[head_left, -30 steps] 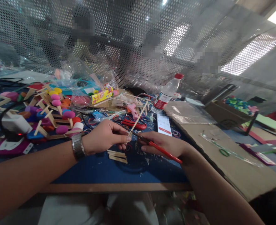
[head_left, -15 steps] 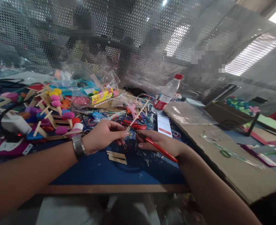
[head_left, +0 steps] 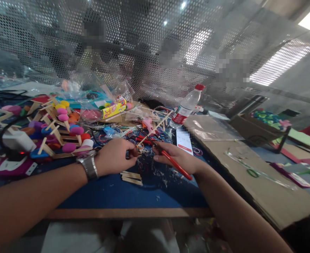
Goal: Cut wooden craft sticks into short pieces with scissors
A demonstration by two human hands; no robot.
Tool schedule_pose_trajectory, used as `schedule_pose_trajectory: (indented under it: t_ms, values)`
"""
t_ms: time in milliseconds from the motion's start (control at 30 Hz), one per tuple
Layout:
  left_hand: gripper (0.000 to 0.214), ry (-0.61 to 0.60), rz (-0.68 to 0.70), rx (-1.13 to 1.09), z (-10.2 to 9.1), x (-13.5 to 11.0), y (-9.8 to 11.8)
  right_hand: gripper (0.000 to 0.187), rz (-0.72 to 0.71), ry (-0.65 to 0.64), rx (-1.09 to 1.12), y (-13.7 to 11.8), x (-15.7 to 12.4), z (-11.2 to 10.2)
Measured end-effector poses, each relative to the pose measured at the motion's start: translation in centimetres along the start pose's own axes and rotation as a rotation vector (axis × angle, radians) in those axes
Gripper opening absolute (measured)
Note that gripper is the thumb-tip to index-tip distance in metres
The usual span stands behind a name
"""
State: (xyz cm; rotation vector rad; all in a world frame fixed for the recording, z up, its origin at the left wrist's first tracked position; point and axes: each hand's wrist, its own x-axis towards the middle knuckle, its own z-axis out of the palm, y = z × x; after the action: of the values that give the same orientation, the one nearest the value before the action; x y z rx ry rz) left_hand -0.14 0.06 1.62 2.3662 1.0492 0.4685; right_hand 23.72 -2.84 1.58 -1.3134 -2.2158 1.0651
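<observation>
My right hand (head_left: 173,154) is wrapped round a red-handled tool (head_left: 174,163) with long, dark, scissor-like blades pointing up and left. Past the blades slants a thin wooden stick (head_left: 158,123), its lower end close to my left fingers; I cannot tell what holds it up. My left hand (head_left: 115,156), a metal watch on its wrist, is closed with curled fingers, and what is in them is hidden. Below my left hand several short wooden pieces (head_left: 131,178) lie side by side on the blue table (head_left: 99,196).
Coloured discs and wooden sticks (head_left: 56,131) crowd the left. A bottle (head_left: 185,109) and a phone (head_left: 184,141) stand and lie beyond my right hand. Behind them is a pink glue gun (head_left: 148,123). Cardboard (head_left: 239,172) covers the right; a perforated screen (head_left: 133,52) rises behind.
My left hand has drawn back a little and turned over, its fingers now curled apart from the stick. The stick and the tool's blades have shifted slightly; the right hand moved a little left.
</observation>
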Motion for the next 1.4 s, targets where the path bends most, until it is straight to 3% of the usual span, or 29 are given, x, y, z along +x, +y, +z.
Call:
schedule_pose_trajectory:
  t_ms: [467,600,733,800,900,1067,1267,1400]
  values:
    - [0.012,-0.081,0.153,0.114,0.6,-0.1,-0.3,0.017,-0.088,0.023,0.001,-0.4,0.0,0.5]
    - [0.018,-0.019,0.125,0.097,0.5,-0.2,-0.2,0.017,-0.08,0.038,0.0,-0.5,0.0,0.4]
    - [0.037,0.153,0.105,0.02,0.3,-0.2,-0.1,0.012,-0.098,0.069,-0.026,-0.6,0.1,0.5]
    - [0.039,0.204,0.123,-0.004,0.4,-0.2,-0.2,0.023,-0.108,0.073,-0.047,-0.5,0.1,0.6]
    - [0.037,0.203,0.124,-0.07,0.6,-0.2,-0.2,0.032,-0.101,0.061,-0.089,-0.4,0.2,0.8]
    - [0.039,0.205,0.109,-0.192,0.9,-0.1,-0.3,0.022,-0.048,0.053,-0.17,-0.6,0.2,1.3]
    - [0.033,0.193,0.068,-0.33,1.0,-0.1,-0.2,0.023,-0.036,0.06,-0.162,-1.2,0.2,1.7]
    - [0.04,0.17,0.005,-0.58,1.6,0.1,-0.4,0.025,-0.025,0.078,-0.157,-1.5,0.2,1.9]
